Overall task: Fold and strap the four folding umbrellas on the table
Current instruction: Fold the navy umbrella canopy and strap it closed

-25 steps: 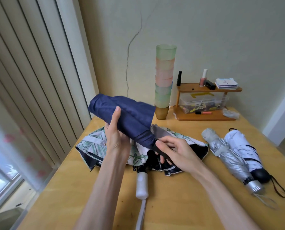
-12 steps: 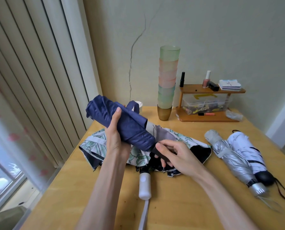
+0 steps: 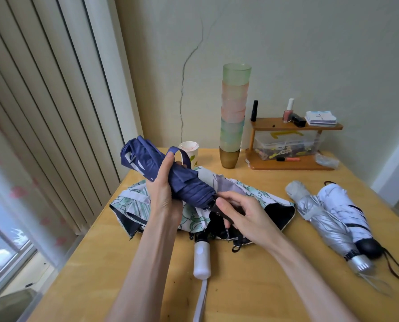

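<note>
Rolled round now, the navy umbrella (image 3: 189,189) shows its strap (image 3: 184,154) looping up by the thumb. Around the canopy wraps the left hand (image 3: 163,194); the right hand (image 3: 242,214) grips the dark handle (image 3: 217,209) (mostly hidden under fingers). It's held above the table (image 3: 263,275), crown pointing far-left, handle near-right.

Reaches bare forearms forward over the worktop's (image 3: 263,287) near edge. Grips navy umbrella (image 3: 189,187) with raised left hand (image 3: 163,189), thumb upward; pinches its lower end with right hand (image 3: 242,214).
</note>
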A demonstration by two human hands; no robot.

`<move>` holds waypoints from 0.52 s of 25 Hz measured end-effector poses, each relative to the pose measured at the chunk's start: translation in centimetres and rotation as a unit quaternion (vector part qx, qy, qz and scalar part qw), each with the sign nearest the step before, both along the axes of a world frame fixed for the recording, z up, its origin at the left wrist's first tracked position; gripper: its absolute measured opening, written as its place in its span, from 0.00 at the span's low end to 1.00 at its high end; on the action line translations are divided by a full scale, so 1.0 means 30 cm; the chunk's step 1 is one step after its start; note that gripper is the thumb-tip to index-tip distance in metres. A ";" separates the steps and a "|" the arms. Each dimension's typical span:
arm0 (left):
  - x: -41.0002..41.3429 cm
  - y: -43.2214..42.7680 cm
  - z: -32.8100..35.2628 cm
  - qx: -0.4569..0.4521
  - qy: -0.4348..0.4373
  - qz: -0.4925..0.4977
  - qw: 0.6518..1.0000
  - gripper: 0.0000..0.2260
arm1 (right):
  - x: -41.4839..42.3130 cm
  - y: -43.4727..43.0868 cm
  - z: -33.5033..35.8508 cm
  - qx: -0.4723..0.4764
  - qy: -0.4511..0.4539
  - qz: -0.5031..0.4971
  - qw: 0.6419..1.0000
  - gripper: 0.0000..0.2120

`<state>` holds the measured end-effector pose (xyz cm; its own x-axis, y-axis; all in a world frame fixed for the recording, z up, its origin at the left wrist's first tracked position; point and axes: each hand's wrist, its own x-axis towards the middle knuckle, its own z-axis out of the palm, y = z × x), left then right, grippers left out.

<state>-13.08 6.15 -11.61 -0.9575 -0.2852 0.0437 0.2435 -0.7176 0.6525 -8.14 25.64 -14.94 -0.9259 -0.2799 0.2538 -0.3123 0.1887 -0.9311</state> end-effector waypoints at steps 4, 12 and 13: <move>0.019 0.022 0.002 -0.058 0.027 0.041 0.997 0.18 | 0.003 -0.002 -0.006 -0.015 0.015 -0.030 0.999 0.10; 0.037 0.044 0.010 -0.080 0.060 -0.006 0.995 0.11 | -0.002 0.011 0.007 -0.033 0.016 -0.019 0.999 0.11; 0.038 0.042 0.012 -0.075 0.053 -0.014 0.996 0.10 | -0.001 0.009 0.008 -0.034 0.013 -0.016 0.999 0.11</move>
<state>-11.93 7.40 -11.27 -0.9524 -0.2415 0.1859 0.2990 -0.6214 0.7242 -8.19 25.90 -14.69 -0.9269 -0.2306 0.2960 -0.3317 0.1351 -0.9337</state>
